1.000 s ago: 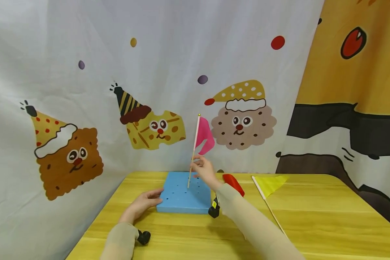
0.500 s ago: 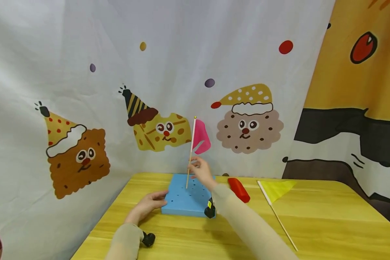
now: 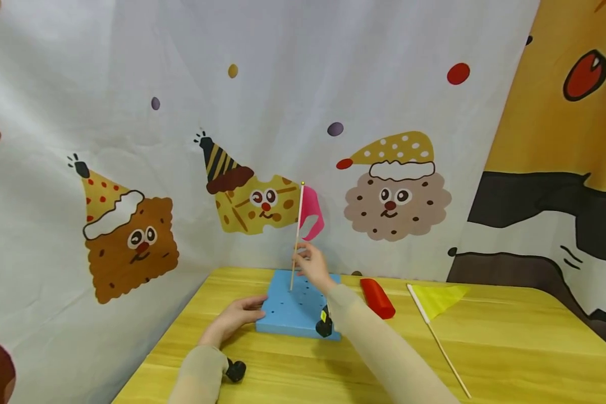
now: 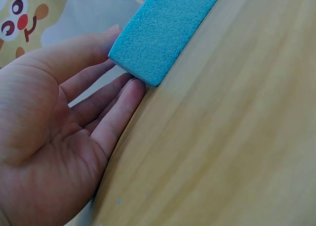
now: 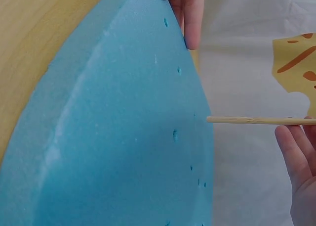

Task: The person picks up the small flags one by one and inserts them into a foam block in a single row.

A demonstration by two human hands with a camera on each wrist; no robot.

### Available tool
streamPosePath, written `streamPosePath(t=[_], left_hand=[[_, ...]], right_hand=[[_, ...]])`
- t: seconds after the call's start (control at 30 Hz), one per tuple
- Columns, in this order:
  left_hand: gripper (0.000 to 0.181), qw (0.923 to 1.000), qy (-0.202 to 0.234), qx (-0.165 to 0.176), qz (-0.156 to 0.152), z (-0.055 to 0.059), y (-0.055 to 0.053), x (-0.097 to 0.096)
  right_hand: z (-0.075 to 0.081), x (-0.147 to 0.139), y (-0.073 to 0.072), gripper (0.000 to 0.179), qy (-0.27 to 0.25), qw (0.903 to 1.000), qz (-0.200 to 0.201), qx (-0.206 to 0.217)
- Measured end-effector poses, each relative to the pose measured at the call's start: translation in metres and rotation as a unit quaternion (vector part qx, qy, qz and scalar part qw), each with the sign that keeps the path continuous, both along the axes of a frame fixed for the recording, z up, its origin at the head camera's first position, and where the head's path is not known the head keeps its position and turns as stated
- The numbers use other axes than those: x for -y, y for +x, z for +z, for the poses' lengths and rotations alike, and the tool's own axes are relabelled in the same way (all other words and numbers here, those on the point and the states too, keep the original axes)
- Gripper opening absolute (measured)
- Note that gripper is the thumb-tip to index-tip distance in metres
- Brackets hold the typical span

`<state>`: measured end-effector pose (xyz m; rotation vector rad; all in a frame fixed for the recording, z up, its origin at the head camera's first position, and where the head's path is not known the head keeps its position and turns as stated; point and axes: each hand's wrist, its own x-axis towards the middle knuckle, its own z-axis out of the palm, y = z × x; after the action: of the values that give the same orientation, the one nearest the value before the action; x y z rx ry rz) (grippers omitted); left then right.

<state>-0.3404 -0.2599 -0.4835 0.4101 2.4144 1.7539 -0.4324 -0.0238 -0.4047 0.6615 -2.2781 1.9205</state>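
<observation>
My right hand point(image 3: 314, 268) pinches the thin wooden stick of a pink flag point(image 3: 310, 205) partway down. The flag stands nearly upright over a light blue foam board point(image 3: 288, 324) with small holes in its top. In the right wrist view the stick's point(image 5: 252, 120) blunt lower end shows at the foam surface; whether it sits in a hole I cannot tell. My left hand point(image 3: 237, 318) touches the board's left edge. The left wrist view shows its thumb and fairly straight fingers point(image 4: 121, 107) against the foam's corner.
Right of the board a red flag point(image 3: 377, 299), seemingly rolled up, lies on the wooden table point(image 3: 525, 336). A yellow flag point(image 3: 436, 300) on a stick lies further right. Behind the table hangs a cloth point(image 3: 283, 84) with cartoon prints.
The head view has swung left, so things appear further right. The pink flag's stick is more upright, and its lower end has shifted left over the board. My left hand keeps to the board's edge.
</observation>
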Motion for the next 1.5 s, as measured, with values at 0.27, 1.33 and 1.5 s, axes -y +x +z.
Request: streamPosePath(t=[0.27,1.33,1.5], left_hand=[[0.056,1.0000,0.000,0.002,0.003,0.001,-0.003,-0.002],[0.057,0.9999,0.006,0.010,0.001,-0.002,-0.005,-0.002],[0.057,0.9999,0.008,0.013,0.001,-0.003,-0.006,-0.002]], right_hand=[[-0.003,0.004,0.001,0.023,0.011,0.9999,-0.001,-0.006],[-0.024,0.007,0.000,0.022,0.050,0.9984,0.024,-0.013],[-0.024,0.007,0.001,0.027,0.048,0.9986,0.020,-0.012]])
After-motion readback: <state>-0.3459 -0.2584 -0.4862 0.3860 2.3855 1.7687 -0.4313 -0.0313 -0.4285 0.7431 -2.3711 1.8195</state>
